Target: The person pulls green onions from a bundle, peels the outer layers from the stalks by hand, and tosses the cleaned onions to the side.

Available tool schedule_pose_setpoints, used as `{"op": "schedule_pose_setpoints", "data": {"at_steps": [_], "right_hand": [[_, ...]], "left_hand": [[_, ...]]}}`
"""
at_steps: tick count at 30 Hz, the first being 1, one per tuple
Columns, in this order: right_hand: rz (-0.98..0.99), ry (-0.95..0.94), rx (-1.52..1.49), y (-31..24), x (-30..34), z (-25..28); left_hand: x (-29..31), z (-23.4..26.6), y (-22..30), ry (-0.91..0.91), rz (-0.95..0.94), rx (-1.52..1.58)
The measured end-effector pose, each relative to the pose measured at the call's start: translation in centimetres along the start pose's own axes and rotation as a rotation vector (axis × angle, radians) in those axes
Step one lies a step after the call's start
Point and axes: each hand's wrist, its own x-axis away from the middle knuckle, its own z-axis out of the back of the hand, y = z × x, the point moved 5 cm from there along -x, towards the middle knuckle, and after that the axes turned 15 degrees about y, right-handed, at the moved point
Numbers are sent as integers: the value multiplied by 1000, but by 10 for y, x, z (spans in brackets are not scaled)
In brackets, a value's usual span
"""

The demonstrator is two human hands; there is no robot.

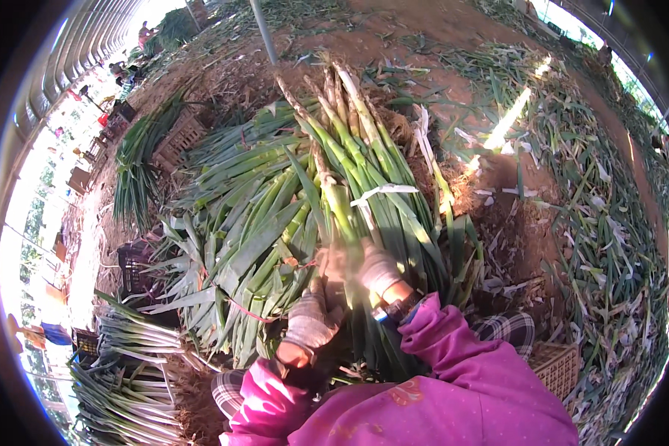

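A large heap of long green onions (264, 215) lies before me, its thick pale and brown-skinned stalks pointing away from me. One green onion (337, 204) rises from between my hands, its brown root end uppermost. My left hand (314, 318), in a dirty light glove, is closed around its lower, leafy part; the fingertips are blurred. My right hand (379, 271), gloved too, is close beside the same stalk, its fingers smeared by motion. A strip of white peeled skin (385, 192) lies across the stalks just beyond my hands.
Cleaned green onions (137, 398) with white stalks are stacked at the lower left. Plastic crates stand at left (180, 141) and beside my right knee (556, 368). Leaf scraps (602, 245) cover the ground on the right. A metal pole (264, 33) rises behind the heap.
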Motion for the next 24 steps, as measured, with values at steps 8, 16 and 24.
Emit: {"op": "schedule_pose_setpoints", "data": {"at_steps": [8,16,24], "right_hand": [[171,75,40,-2,27,-5],[99,3,-280,39,62,-32],[51,-171,-289,60,87,-32]], "left_hand": [[-102,13,-19,149,-56,-75],[-193,9,-21,66,-44,-231],[-196,11,-37,92,43,-203]]}}
